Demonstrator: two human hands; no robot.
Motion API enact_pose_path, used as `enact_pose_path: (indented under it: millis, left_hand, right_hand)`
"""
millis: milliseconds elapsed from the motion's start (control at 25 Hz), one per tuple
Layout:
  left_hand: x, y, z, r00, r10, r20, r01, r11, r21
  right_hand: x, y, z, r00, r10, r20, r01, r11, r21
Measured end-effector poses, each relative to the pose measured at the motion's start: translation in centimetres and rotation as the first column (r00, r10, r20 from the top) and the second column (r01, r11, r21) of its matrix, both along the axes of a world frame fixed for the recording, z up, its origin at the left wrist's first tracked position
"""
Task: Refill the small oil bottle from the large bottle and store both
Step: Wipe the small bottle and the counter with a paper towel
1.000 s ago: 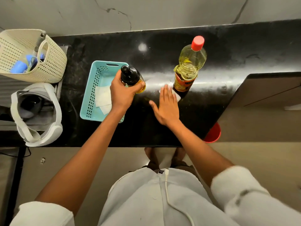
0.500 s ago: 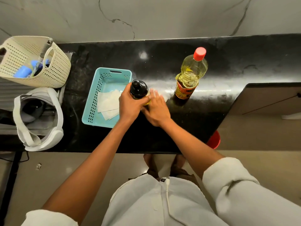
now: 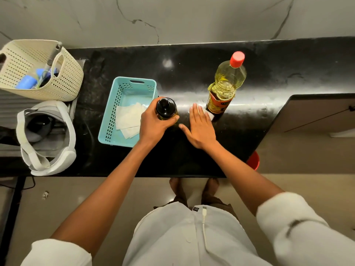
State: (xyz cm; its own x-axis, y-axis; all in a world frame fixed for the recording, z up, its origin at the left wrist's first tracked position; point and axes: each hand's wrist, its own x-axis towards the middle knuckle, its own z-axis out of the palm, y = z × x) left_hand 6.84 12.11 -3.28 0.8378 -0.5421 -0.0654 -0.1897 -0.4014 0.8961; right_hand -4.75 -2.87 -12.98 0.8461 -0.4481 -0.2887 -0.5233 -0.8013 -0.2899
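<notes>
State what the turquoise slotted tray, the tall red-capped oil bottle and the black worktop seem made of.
Turquoise slotted tray: likely moulded plastic, matt; even punched slots. Tall red-capped oil bottle: probably clear ribbed plastic; oil shows through. Black worktop: polished stone, perhaps granite; it mirrors light.

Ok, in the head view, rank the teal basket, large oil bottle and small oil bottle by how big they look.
Largest: teal basket.
Then: large oil bottle.
Smallest: small oil bottle, though seen from above and partly covered by the left hand.
</notes>
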Motion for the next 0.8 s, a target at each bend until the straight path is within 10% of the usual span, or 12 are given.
enact_pose_path:
  millis: [360, 560, 800]
  left_hand:
    - [-0.2, -2.3, -1.2, 0.999, 0.015, -0.028, -0.016, 1.0, -0.018]
    - [-0.6, -3.1, -2.9, 0.999, -0.017, -0.049, 0.017, 1.0, 0.0]
    - [-0.4, -2.9, -3.9, 0.998, 0.004, -0.063, -0.002, 0.999, 0.035]
  right_hand:
    - [-6.2, 9.6, 0.1, 0.932, 0.358, 0.064, -0.362, 0.93, 0.071]
    - [-8.9, -0.6, -0.1, 0.996, -0.09, 0.029, 0.091, 0.996, -0.025]
    - [-11.6, -2.1, -0.2, 0.827, -0.561, -0.027, 0.559, 0.827, -0.061]
